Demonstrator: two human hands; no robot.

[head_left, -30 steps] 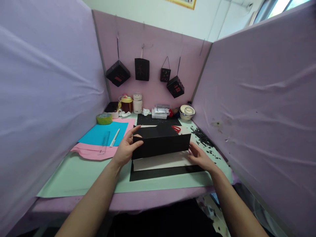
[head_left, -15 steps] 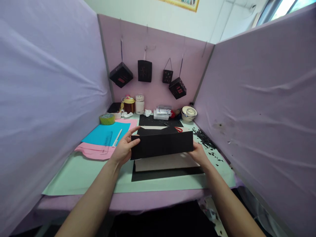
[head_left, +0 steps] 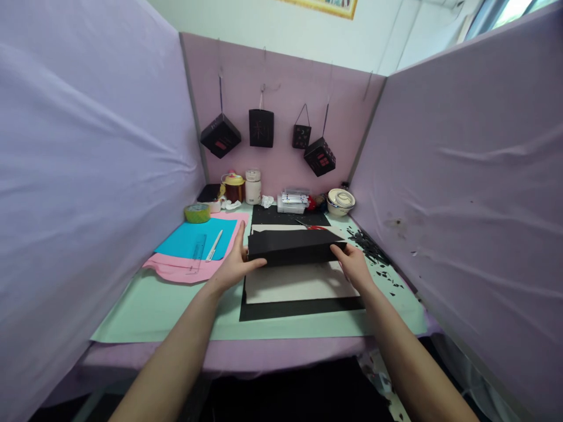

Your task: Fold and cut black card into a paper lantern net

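Note:
Both hands hold a folded black paper piece [head_left: 294, 246] above the middle of the desk. My left hand [head_left: 235, 266] grips its left end, thumb on the front face and fingers pointing up behind. My right hand [head_left: 354, 266] grips its right end. The piece is tilted back, nearly flat. Under it lies a white sheet [head_left: 299, 284] on top of a larger black sheet [head_left: 303, 306].
A green mat [head_left: 145, 310] covers the desk. At the left lie blue paper [head_left: 189, 237], pink paper [head_left: 176, 272], a clear ruler [head_left: 199, 249], a pen knife [head_left: 214, 245] and a tape roll [head_left: 197, 213]. Red scissors [head_left: 314, 227], jars, boxes and a bowl [head_left: 341, 201] stand behind. Black scraps [head_left: 367, 246] lie at the right. Black paper lanterns [head_left: 261, 128] hang on the back wall.
The black piece has tipped from standing upright to leaning back, almost flat. My right hand has moved up onto its right end, and my left thumb now lies along its front.

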